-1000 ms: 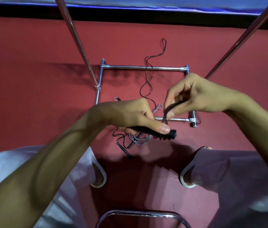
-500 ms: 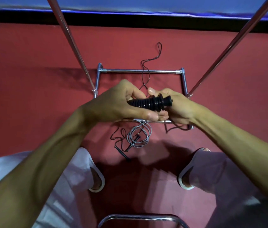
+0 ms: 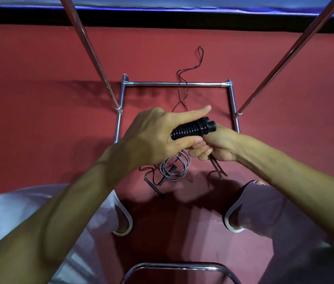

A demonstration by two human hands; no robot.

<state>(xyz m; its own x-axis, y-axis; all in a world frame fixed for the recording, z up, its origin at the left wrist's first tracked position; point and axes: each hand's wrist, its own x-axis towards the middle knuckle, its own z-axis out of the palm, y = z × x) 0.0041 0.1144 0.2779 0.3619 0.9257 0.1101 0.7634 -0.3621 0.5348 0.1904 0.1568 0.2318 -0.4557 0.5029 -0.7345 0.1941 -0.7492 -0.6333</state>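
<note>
Our left hand is gripping the sleeve steady; our right hand is pinching wires, likely for threading.

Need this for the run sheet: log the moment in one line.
left hand: grips black ribbed rubber sleeve; right hand: holds thin dark wires; below: grey coiled cable, chrome frame

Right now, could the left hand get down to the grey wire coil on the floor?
Probably not yet: the left hand grips the black ribbed sleeve while the right hand holds dark wires. The grey wire coil lies uncovered below them.
</note>
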